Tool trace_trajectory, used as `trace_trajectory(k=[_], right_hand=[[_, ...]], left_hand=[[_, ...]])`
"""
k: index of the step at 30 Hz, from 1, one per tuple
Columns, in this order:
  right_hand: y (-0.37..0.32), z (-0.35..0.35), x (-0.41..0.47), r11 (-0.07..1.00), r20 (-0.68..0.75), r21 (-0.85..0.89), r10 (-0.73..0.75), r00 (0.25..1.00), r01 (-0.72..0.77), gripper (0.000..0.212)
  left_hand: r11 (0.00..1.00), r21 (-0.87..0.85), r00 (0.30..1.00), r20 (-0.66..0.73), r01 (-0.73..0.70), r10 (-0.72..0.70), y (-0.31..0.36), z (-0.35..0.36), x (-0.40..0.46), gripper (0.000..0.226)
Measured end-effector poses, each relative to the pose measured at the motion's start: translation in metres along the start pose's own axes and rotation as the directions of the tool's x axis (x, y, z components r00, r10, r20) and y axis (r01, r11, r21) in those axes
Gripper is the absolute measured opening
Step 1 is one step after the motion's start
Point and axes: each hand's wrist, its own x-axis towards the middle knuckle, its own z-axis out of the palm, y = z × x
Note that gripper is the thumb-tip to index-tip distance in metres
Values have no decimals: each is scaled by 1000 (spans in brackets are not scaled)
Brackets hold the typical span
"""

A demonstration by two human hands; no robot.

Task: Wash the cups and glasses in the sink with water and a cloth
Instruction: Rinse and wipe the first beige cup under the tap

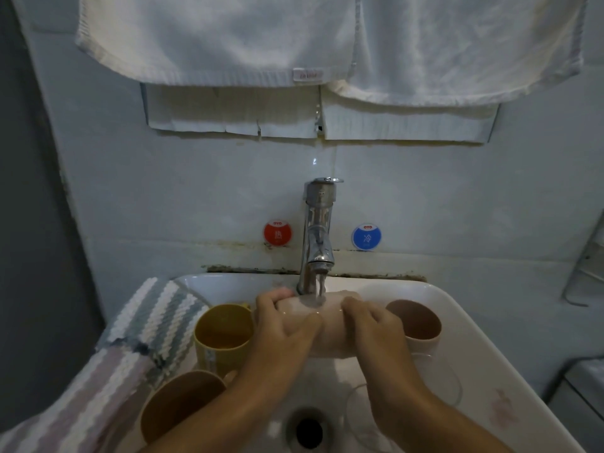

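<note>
I hold a pale pink cup [322, 325] on its side under the tap [318, 237], in the middle of the white sink [483, 348]. Water [318, 286] runs down onto it. My left hand [284, 325] has a tight grip around the cup's left end, and my right hand [376, 325] curls around its right end (I cannot tell if a cloth is under my fingers).

At 9 o'clock from this cup stands a yellow mug [222, 335]. At 7 o'clock sits a brown cup [178, 403]. At 3 o'clock, just past my right hand, is another pink cup [416, 322]. A clear glass [438, 387] lies at 5 o'clock, near the drain [309, 431].

A striped towel [143, 338] hangs over the sink's left edge. On the wall are a red sticker [277, 233] and a blue sticker [366, 236], with white towels [327, 37] at 12 o'clock.
</note>
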Motion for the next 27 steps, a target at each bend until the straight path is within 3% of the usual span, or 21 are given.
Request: trace_trajectory(k=[3, 8, 11, 15, 21, 23, 27], right_hand=[[-3, -1, 4, 1000, -37, 21, 12, 999, -12, 27], [2, 0, -5, 999, 50, -51, -1, 999, 4, 9], [-3, 1, -9, 1000, 72, -27, -9, 997, 11, 15], [-4, 0, -8, 1000, 39, -19, 9, 999, -8, 14], [0, 1, -4, 1000, 3, -2, 19, 1000, -19, 10], [2, 1, -5, 994, 36, -113, 7, 999, -3, 19], [-7, 0, -10, 988, 113, -150, -19, 993, 36, 22]], left_hand=[[1000, 8, 1000, 1, -5, 5, -2, 2, 1, 47], [1000, -8, 997, -76, 14, -14, -6, 0, 7, 19], [999, -18, 997, -61, 40, -41, -5, -2, 6, 22], [999, 29, 999, 0, 35, -35, -5, 0, 1, 55], [1000, 10, 999, -46, 26, -25, -5, 0, 3, 24], [1000, 1, 997, -71, 29, -29, -6, 0, 5, 23], [999, -23, 999, -37, 30, -31, -3, 1, 3, 33]])
